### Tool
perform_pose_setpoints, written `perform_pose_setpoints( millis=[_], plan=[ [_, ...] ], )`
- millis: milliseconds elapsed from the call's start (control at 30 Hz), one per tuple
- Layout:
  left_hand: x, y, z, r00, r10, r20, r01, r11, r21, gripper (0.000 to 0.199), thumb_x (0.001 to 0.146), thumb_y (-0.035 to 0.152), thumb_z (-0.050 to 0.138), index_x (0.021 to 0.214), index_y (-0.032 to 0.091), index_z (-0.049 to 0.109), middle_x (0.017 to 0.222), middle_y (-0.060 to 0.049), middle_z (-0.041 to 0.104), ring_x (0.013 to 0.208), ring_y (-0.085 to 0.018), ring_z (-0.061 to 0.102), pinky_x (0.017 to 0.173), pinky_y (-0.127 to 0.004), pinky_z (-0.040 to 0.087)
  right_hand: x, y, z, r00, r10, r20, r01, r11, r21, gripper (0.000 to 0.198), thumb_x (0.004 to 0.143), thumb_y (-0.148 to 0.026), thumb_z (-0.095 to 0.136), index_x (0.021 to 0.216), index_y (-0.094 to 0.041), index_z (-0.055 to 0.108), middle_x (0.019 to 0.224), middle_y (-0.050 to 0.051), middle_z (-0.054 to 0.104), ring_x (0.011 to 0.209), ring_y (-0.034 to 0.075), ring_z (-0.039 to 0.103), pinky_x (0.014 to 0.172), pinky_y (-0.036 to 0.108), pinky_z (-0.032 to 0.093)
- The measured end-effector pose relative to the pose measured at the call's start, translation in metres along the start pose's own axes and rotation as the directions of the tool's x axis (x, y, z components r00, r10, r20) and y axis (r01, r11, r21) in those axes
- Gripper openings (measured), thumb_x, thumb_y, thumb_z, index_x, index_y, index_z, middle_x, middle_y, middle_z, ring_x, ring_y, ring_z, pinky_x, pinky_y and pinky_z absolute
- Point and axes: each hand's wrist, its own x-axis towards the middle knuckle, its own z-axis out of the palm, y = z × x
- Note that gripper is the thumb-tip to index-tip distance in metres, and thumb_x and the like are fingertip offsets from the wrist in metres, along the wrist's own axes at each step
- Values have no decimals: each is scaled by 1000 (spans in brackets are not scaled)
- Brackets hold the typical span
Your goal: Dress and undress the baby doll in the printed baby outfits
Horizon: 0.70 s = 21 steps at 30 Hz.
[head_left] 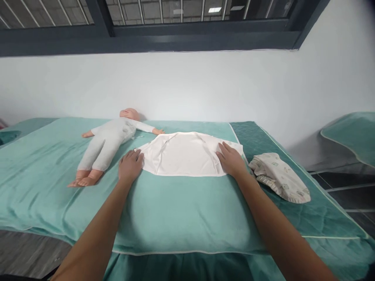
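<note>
A white baby top (pixel 189 156) lies spread flat on the green bed cover, its sleeves out to both sides. At its left end, my left hand (pixel 131 166) rests palm down, fingertips on the sleeve edge. My right hand (pixel 231 159) lies with fingers spread on the right side of the top, pressing the cloth to the bed. Both hands look open, with no cloth gathered in them. Behind and left of the left hand, a baby doll (pixel 113 136) in a white bodysuit lies on its back, one arm reaching toward the top.
A folded, patterned cream baby garment (pixel 279 177) sits on the darker green mat (pixel 293 218) to the right. The bed (pixel 181 218) runs along a white wall (pixel 187 86) beneath a barred window. Another green-covered surface (pixel 351 134) stands at the far right.
</note>
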Motion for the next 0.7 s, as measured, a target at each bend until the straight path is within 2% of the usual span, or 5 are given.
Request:
perform_pose_setpoints(
  millis=[100,333,433,533,700],
  plan=[
    [-1,-3,0,1000,2,-16,-2,1000,-18,50,99,45,27,137,27,55,152,-6,47,140,-27,40,115,-49,32,0,-2,2,998,8,65,-9,1000,10,51,99,-40,34,139,-14,52,142,17,55,133,30,48,109,46,39],
    [-19,-8,-4,998,51,-27,-52,999,-12,47,99,38,31,133,19,58,160,-9,33,149,-27,27,116,-48,32,-9,-24,-7,997,-20,-73,22,999,27,43,98,-36,36,129,-16,59,143,15,55,135,30,47,113,54,32],
    [-30,-13,-21,988,153,-3,-153,988,-4,45,99,37,33,130,19,60,161,-6,31,151,-26,21,118,-47,30,-8,-79,-8,993,-28,-112,55,967,250,45,97,-42,38,127,-17,61,141,14,57,134,28,49,115,50,32],
    [-31,-26,-51,975,212,-70,-215,976,-40,47,99,39,32,131,17,60,160,-5,33,152,-22,21,121,-43,28,7,-153,-9,995,-95,10,75,843,533,45,96,-48,40,131,-25,59,144,7,55,135,25,48,115,47,35],
    [1,-85,-89,984,110,-141,-120,990,-67,50,98,41,37,140,18,51,161,-6,31,151,-25,21,122,-46,25,86,-258,21,965,-175,194,-18,696,717,51,94,-51,45,139,-27,49,146,6,52,137,26,46,114,46,35]
  ],
)
